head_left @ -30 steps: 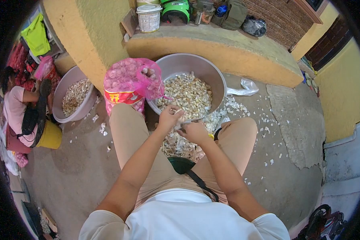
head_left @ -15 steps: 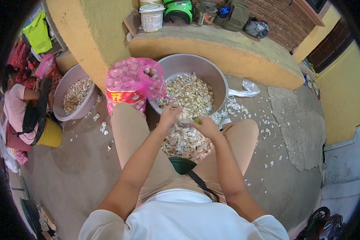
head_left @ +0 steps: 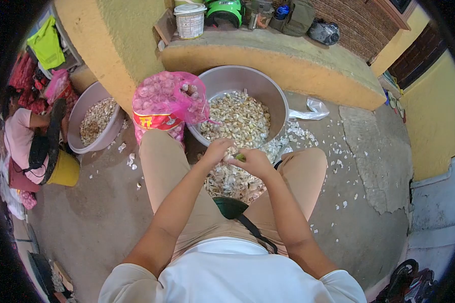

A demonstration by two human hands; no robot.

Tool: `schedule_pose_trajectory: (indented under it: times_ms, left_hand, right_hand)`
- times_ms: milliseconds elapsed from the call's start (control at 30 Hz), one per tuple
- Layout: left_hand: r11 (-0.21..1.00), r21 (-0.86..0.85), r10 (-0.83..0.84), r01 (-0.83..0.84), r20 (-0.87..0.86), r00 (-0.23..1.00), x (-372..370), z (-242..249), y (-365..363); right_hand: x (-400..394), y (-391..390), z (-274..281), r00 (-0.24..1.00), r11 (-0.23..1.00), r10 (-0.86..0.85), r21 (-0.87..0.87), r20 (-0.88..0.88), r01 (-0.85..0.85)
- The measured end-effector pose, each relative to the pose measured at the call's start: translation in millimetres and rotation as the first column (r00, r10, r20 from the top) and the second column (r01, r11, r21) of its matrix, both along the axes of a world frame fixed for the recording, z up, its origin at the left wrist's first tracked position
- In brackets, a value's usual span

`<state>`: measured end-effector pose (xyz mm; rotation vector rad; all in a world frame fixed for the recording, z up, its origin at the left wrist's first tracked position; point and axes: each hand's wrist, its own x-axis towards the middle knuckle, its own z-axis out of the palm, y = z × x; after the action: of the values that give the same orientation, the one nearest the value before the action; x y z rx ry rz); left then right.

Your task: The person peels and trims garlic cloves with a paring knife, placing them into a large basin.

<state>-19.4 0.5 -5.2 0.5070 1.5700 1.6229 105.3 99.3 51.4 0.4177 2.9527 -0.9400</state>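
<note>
Just in front of the big grey tub [head_left: 279, 91], which holds many garlic cloves [head_left: 242, 118], my two hands are close together. My left hand [head_left: 218, 151] is closed around a whitish garlic piece, mostly covered by the fingers. My right hand [head_left: 253, 162] grips a small tool with a green handle [head_left: 241, 157], its tip beside the left fingers; the blade is too small to make out. Below both hands, between my knees, lies a heap of garlic skins [head_left: 230, 181]. A pink mesh bag of garlic [head_left: 156, 93] leans against the tub's left side.
At the left a person in a pink shirt [head_left: 20, 129] sits by another tub [head_left: 75, 123] of garlic and a yellow bucket [head_left: 65, 169]. A white pail [head_left: 190, 22] and green helmet [head_left: 224, 14] stand on the ledge. Skins litter the floor [head_left: 308, 134].
My right hand has moved left and slightly down, nearer to my left hand. My left hand has shifted slightly down, and the gap between them has narrowed.
</note>
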Motion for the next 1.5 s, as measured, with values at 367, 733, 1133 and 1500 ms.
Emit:
schedule_pose_trajectory:
  times_ms: [367,733,1133,1500]
  left_hand:
    - [0.999,-0.032,0.018,-0.021,-0.092,0.996,2.1,3.1,-2.0]
    - [0.994,-0.109,-0.001,-0.011,-0.109,0.994,-1.8,-5.7,-2.3]
    - [0.993,-0.065,0.09,-0.098,-0.126,0.988,-7.4,-12.2,-0.6]
    - [0.98,-0.108,0.187,-0.166,0.23,0.955,-2.3,11.3,0.6]
  right_hand:
    - [-2.0,-1.8,-4.1,0.997,0.991,0.051,0.121,0.058,-0.057]
    - [-0.9,-4.0,-4.2,0.993,0.988,0.108,0.104,0.035,-0.112]
    - [-3.2,-13.9,-18.4,0.975,0.951,0.216,0.215,0.061,-0.224]
    - [-3.2,-4.3,-7.5,1.0,0.991,0.002,-0.135,0.003,-0.001]
